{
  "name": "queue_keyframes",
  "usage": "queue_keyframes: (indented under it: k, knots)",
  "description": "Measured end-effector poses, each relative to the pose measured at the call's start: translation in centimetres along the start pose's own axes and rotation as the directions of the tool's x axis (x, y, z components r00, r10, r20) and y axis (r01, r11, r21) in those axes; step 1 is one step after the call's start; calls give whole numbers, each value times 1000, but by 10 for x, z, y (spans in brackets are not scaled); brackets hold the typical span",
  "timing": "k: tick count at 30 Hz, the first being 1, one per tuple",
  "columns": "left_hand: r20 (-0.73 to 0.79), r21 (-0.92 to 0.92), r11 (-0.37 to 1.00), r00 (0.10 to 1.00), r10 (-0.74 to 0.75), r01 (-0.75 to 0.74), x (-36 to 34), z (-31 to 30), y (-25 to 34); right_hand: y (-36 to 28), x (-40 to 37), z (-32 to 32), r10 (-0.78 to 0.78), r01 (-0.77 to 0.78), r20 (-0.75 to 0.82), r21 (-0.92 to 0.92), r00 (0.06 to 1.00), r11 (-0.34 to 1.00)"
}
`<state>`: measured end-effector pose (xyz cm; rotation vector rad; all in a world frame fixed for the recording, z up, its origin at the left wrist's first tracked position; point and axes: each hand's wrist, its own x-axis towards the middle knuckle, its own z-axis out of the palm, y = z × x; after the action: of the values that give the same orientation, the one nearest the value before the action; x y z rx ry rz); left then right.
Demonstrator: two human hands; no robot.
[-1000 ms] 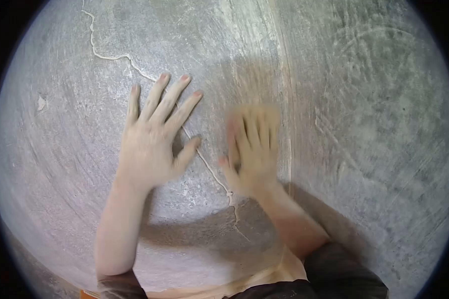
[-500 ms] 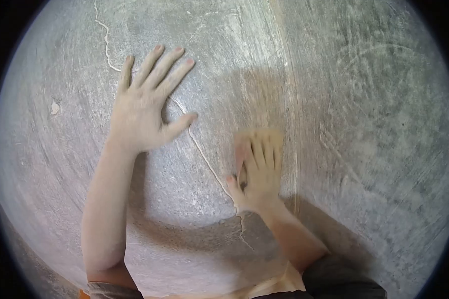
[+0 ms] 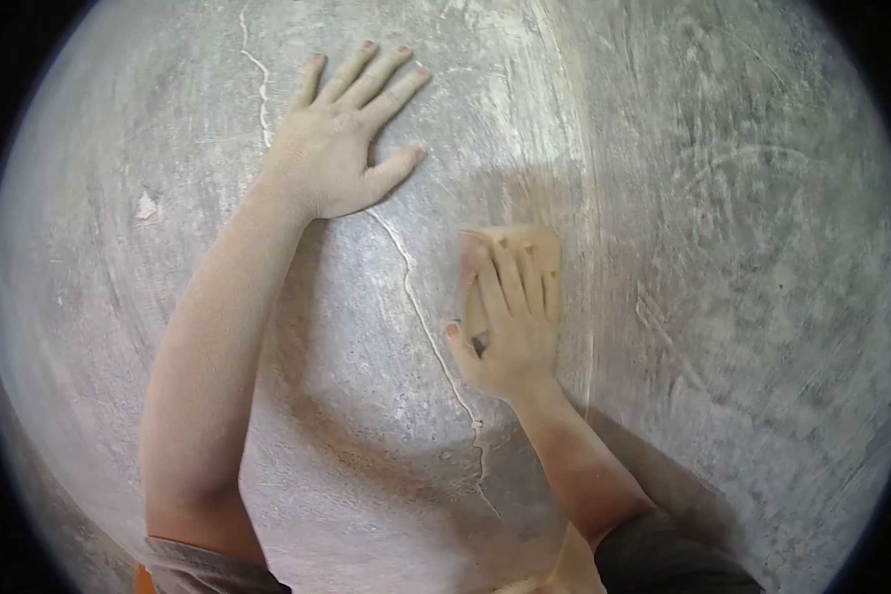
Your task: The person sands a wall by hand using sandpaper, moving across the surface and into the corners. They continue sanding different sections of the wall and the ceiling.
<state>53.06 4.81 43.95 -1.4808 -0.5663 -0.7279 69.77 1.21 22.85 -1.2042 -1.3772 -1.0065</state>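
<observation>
My left hand (image 3: 342, 139) lies flat with fingers spread on a grey, scratched concrete surface (image 3: 723, 257), dusty up the forearm. My right hand (image 3: 510, 317) presses a tan piece of sandpaper (image 3: 525, 243) flat against the same surface, fingers stretched over it, only its upper edge showing. A thin pale crack (image 3: 426, 327) runs between the two hands, from the upper left down to the lower middle.
A vertical seam (image 3: 584, 247) in the concrete runs just right of the sandpaper. A small pale chip (image 3: 147, 206) marks the surface at the left. My dark sleeves show at the bottom edge.
My left hand has slid upward and to the right along the surface. My right hand with the sandpaper moved down, then slightly back up, and the view has shifted.
</observation>
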Motion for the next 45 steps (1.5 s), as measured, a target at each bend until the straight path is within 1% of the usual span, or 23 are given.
queue_keyframes:
  k: [1,2,4,6,8,11,12,14,17,20,23,24,25,26,29,32,35,36,38,41,43,44,45]
  knots:
    - [13,-15,999,999,32,-31,-1,-2,-4,-2,-1,-1,12,-14,50,30,999,999]
    - [54,-28,998,997,62,-60,1,-6,-11,1,13,3,23,-23,-15,-3,1000,1000]
    - [36,-25,999,999,31,-30,6,-3,-28,5,88,-2,45,-55,-141,-68,989,996]
    - [1,-8,999,999,-53,53,7,2,-46,15,157,13,6,-9,-368,-5,930,1000]
    - [-23,-8,989,989,-149,149,0,3,-59,-3,203,14,59,-69,-386,-13,921,998]
    - [-75,-20,973,970,-230,229,-17,5,-72,-43,203,13,-24,-3,-247,-109,969,994]
    - [-95,-28,969,965,-245,244,-24,5,-77,-49,185,12,-150,144,-175,-47,973,988]
    - [-74,-54,966,964,-255,251,-41,0,-90,-59,147,13,-413,417,-58,97,909,904]
    - [-37,-56,957,957,-287,285,-68,-7,-115,-40,163,13,-440,441,-42,35,897,897]
    - [-20,-19,942,942,-335,334,-95,-14,-145,-47,219,-21,-215,207,-61,-120,975,971]
    - [-20,-16,923,923,-385,385,-122,-18,-168,-75,256,40,-83,72,-464,-42,882,997]
    - [-22,-20,916,916,-400,400,-132,-20,-174,-101,249,27,-237,216,-301,-103,924,971]
    - [-20,-14,912,912,-411,410,-142,-21,-180,-137,235,-1,-380,362,-128,-140,916,922]
    - [-19,-6,907,906,-422,422,-153,-21,-186,-162,228,-16,-505,506,50,-149,862,849]
    - [-5,-22,899,899,-438,438,-185,-27,-209,-169,226,22,-786,776,-199,-141,586,615]
    - [11,-17,893,894,-449,449,-218,-32,-234,-179,265,3,-596,590,-163,-93,786,802]
    - [24,-4,879,879,-476,476,-244,-36,-257,-200,278,28,-293,270,-240,-127,925,954]
    - [26,1,873,872,-488,488,-252,-38,-265,-217,272,22,-434,415,-189,-132,881,900]
    - [13,18,871,871,-491,490,-269,-39,-276,-254,249,8,-683,674,-87,-109,725,730]
    - [5,21,876,876,-482,482,-295,-42,-294,-266,260,41,-831,776,-226,-299,508,556]
    - [0,10,876,876,-483,483,-309,-43,-305,-273,281,30,-613,594,-256,-156,747,789]
    - [1,5,870,870,-494,494,-318,-44,-309,-282,287,27,-484,481,-254,-81,837,873]
    - [4,2,862,862,-506,506,-329,-45,-313,-297,287,30,-399,391,-265,-84,878,917]
